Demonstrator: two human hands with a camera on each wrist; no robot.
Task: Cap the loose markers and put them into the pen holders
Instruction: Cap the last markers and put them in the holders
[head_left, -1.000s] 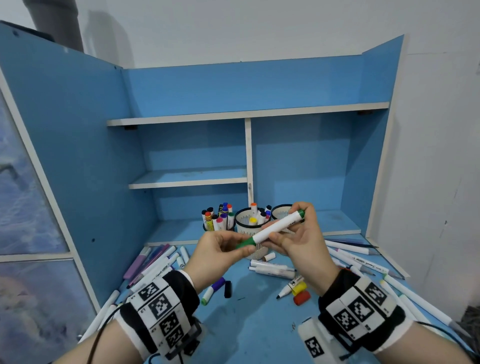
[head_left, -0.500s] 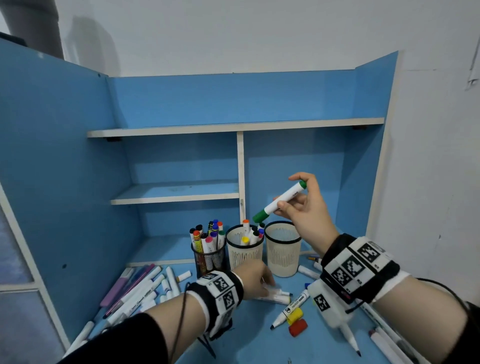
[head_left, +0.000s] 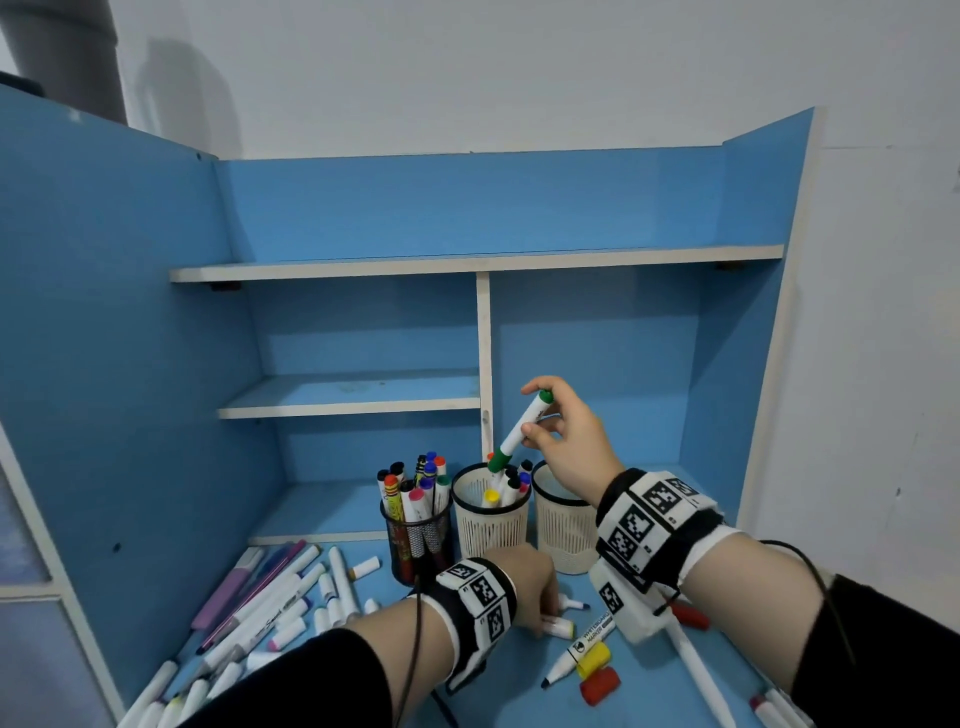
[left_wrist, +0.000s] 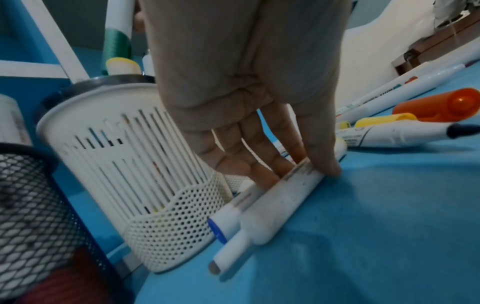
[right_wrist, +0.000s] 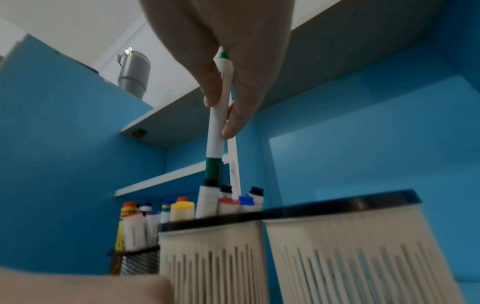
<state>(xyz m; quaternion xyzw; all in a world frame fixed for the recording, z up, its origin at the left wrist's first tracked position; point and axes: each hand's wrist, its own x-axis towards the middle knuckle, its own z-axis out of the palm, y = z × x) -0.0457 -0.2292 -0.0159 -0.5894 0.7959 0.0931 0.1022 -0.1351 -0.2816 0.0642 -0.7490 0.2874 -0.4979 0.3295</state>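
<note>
My right hand (head_left: 530, 410) pinches a white marker with a green cap (head_left: 522, 428) and holds it steeply tilted, cap end down. The cap end (right_wrist: 213, 170) is at the rim of the middle white pen holder (head_left: 491, 525), among the capped markers standing in it. My left hand (head_left: 540, 597) is down on the blue desk in front of that holder (left_wrist: 124, 144). Its thumb and fingers pinch a white uncapped marker (left_wrist: 280, 201) lying there. A second white marker with a blue tip (left_wrist: 228, 222) lies against it.
A black mesh holder (head_left: 418, 535) full of markers stands left of the middle one, and another white holder (head_left: 563, 535) to its right. Many loose markers (head_left: 280, 608) lie at the left. An uncapped black-tipped marker (head_left: 576, 652), a yellow cap (head_left: 592, 665) and a red cap (head_left: 600, 686) lie near my right wrist.
My right hand has carried the green marker down and turned it more upright, bringing its cap end to the middle holder. My left hand stayed low on the markers on the desk.
</note>
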